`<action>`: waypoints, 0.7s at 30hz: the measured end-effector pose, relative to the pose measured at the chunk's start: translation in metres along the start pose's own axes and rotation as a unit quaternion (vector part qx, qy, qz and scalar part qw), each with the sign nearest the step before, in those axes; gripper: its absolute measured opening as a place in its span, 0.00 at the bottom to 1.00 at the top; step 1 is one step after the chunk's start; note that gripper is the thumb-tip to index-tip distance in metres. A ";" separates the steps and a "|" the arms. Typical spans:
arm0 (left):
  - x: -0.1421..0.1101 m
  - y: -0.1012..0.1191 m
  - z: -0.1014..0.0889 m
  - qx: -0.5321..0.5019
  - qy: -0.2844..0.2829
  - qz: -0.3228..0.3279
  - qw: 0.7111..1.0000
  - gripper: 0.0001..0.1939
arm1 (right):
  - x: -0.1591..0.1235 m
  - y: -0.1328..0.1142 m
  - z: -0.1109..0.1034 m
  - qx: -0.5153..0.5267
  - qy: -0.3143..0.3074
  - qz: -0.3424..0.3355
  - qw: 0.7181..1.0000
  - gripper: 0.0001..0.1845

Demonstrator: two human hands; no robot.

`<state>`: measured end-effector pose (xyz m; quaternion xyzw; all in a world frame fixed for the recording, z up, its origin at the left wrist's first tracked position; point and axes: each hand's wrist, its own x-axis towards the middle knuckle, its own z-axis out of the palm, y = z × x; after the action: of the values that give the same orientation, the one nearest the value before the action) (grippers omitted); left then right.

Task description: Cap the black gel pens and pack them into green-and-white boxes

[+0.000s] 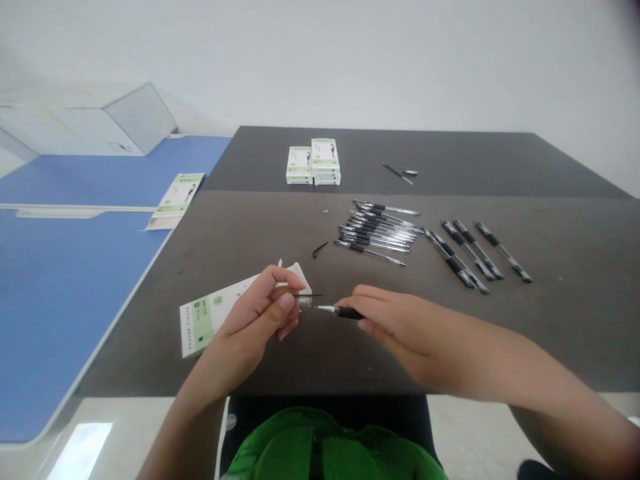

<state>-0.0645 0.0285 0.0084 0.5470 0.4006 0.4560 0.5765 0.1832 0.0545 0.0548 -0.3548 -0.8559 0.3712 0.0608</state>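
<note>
My left hand (265,313) is closed, thumb against fingers, on a thin black stick (311,295) whose end points right. A small clear piece shows by those fingertips, too blurred to name. In my right hand (395,323), closed round its barrel, is a pen (349,312) with a black grip, its pale tip pointing left toward my left fingertips. Most of that barrel is hidden by the hand. Behind and beneath my left hand lies a white and green pen box (213,317), partly covered. A small black piece (320,250) rests on the table beyond.
Several capped pens (377,233) lie in a row mid-table, with several more pens (463,250) to their right. Small boxes (313,162) are stacked farther back, near separate pen parts (399,172). A flattened box (177,199) sits at the left edge, against a blue table (85,267).
</note>
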 end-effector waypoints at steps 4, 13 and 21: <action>-0.001 0.002 0.004 0.017 -0.002 -0.001 1.000 0.10 | 0.000 0.003 0.002 -0.004 0.023 -0.018 1.000 0.13; -0.002 0.020 0.017 0.234 -0.058 -0.016 0.970 0.07 | 0.005 -0.004 0.008 -0.084 -0.001 -0.026 0.996 0.13; 0.004 0.028 0.036 0.237 -0.009 0.002 0.971 0.11 | 0.004 -0.010 0.017 0.025 0.076 -0.068 0.994 0.11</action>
<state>-0.0315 0.0226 0.0392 0.6726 0.4913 0.3443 0.4332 0.1681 0.0424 0.0486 -0.3212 -0.8614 0.3596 0.1594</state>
